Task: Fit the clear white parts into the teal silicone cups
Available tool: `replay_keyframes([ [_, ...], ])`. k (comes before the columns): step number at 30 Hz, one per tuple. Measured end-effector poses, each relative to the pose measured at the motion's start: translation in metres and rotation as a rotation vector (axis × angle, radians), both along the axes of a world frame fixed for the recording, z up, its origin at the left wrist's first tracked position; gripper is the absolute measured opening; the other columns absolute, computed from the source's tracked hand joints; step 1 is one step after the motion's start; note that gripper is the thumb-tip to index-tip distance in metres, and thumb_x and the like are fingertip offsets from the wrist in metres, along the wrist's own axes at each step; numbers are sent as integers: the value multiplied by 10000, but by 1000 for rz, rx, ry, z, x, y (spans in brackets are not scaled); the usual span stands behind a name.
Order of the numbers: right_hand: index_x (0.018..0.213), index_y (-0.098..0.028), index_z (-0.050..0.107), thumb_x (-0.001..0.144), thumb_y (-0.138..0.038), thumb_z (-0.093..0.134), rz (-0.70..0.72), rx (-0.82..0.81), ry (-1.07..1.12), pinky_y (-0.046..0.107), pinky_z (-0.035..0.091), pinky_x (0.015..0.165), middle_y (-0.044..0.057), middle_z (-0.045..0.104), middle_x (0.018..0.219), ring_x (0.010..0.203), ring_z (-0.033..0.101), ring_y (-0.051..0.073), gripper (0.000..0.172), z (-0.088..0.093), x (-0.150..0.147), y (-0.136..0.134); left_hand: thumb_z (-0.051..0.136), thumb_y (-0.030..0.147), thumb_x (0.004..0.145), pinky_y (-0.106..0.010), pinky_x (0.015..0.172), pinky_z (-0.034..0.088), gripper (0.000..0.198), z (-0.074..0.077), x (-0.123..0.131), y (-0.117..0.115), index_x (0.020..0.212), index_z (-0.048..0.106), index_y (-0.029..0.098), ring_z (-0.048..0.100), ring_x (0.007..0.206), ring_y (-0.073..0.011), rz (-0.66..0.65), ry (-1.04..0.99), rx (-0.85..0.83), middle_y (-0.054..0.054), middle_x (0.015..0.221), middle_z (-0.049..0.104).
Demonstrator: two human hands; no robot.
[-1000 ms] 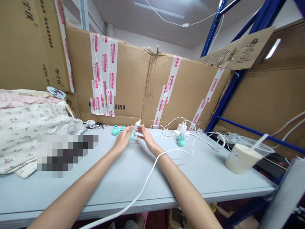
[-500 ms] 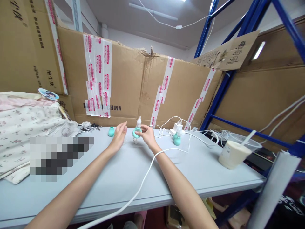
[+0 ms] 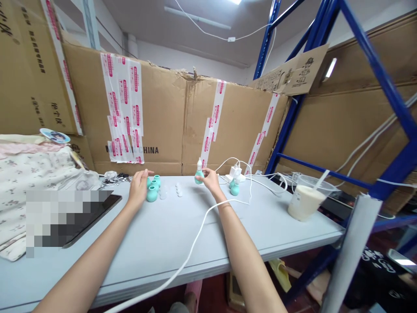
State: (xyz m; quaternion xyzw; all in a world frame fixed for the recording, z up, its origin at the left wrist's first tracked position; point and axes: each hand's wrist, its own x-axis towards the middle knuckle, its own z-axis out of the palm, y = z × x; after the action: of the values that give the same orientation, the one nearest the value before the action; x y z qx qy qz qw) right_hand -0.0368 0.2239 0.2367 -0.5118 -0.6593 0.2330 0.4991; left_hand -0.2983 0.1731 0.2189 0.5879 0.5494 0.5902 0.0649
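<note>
My right hand [image 3: 210,181] pinches a small teal bulb syringe [image 3: 198,176] with a clear nozzle pointing up, just above the back part of the table or on it; I cannot tell which. My left hand [image 3: 139,189] is open, its fingers stretched, beside a cluster of teal rubber bulbs [image 3: 151,194] with open necks. It partly hides one bulb, and contact is unclear. Clear nozzle pieces [image 3: 163,192] stand right of the bulbs, with small clear parts [image 3: 179,190] farther right. More teal bulb syringes [image 3: 234,188] with clear tops stand right of my right hand.
A white cable [image 3: 195,248] crosses the grey table [image 3: 156,243] over my right forearm. A white charger [image 3: 235,172] sits at the back. A plastic cup of cream-coloured contents [image 3: 304,202] stands at right. Floral cloth [image 3: 29,182] and a dark tablet-like device [image 3: 97,215] lie left. Cardboard [image 3: 163,117] walls the back.
My right hand has moved right with the bulb syringe. My left hand has shifted left, uncovering more teal bulbs and the clear parts. The camera view has turned slightly right.
</note>
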Motion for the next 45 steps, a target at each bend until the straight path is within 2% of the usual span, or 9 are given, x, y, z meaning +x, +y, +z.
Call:
replay_keyframes([
  [4, 952, -133, 649, 656, -303, 627, -74, -78, -121, 234, 432, 687, 52, 660, 866, 782, 602, 153, 342, -7, 16, 7, 245, 533, 857, -325, 879, 394, 530, -2, -4, 0, 863, 609, 148, 521, 946, -197, 33, 53, 2, -83, 957, 595],
  [9, 1005, -166, 628, 705, -303, 572, -248, -88, -222, 302, 385, 758, 87, 643, 961, 900, 578, 221, 335, -7, 27, 0, 246, 518, 852, -347, 901, 357, 514, -4, -8, 3, 824, 611, 158, 512, 951, -205, 81, 103, 6, -81, 930, 602],
  [15, 926, -145, 649, 779, -355, 541, -579, 36, -671, 422, 303, 817, 141, 595, 958, 1005, 466, 298, 277, -10, 26, -8, 253, 515, 852, -358, 911, 341, 514, -4, -9, 6, 806, 617, 156, 512, 962, -214, 64, 99, 16, -83, 927, 608],
  [22, 871, -125, 653, 770, -340, 554, -783, 155, -803, 466, 252, 831, 169, 479, 1081, 1038, 367, 297, 256, -3, 42, -13, 256, 509, 853, -372, 939, 304, 518, -3, -8, 6, 816, 634, 158, 506, 989, -213, 60, 113, 5, -80, 949, 616],
  [29, 916, -95, 655, 778, -318, 537, -856, 93, -911, 471, 251, 850, 200, 395, 1206, 1092, 304, 304, 288, -8, 65, -10, 274, 496, 849, -372, 932, 306, 489, -4, -10, 8, 807, 641, 175, 506, 989, -211, 75, 119, 4, -62, 934, 620],
  [33, 921, -106, 658, 762, -331, 560, -881, 100, -998, 468, 261, 864, 181, 376, 1257, 1123, 288, 295, 292, -9, 68, -9, 277, 490, 846, -381, 929, 299, 486, -5, -11, 9, 801, 643, 173, 509, 984, -217, 78, 129, 9, -64, 923, 622],
  [36, 916, -114, 658, 741, -344, 587, -894, 115, -974, 481, 249, 894, 169, 371, 1281, 1163, 266, 299, 298, -7, 68, -10, 282, 491, 845, -385, 932, 295, 488, -6, -13, 11, 812, 648, 172, 504, 997, -223, 88, 132, 4, -67, 932, 621],
  [41, 969, -154, 638, 711, -353, 633, -906, 207, -841, 549, 131, 971, 138, 391, 1280, 1205, 250, 285, 326, -5, 68, -11, 286, 490, 844, -386, 932, 292, 483, -7, -13, 12, 805, 649, 174, 509, 988, -223, 86, 141, 4, -64, 923, 625],
  [45, 960, -135, 627, 725, -361, 622, -945, 236, -752, 594, 32, 976, 159, 398, 1275, 1223, 227, 299, 327, -3, 69, -10, 279, 497, 845, -387, 941, 285, 491, -7, -14, 12, 793, 644, 174, 512, 985, -223, 87, 144, 7, -67, 919, 626],
])
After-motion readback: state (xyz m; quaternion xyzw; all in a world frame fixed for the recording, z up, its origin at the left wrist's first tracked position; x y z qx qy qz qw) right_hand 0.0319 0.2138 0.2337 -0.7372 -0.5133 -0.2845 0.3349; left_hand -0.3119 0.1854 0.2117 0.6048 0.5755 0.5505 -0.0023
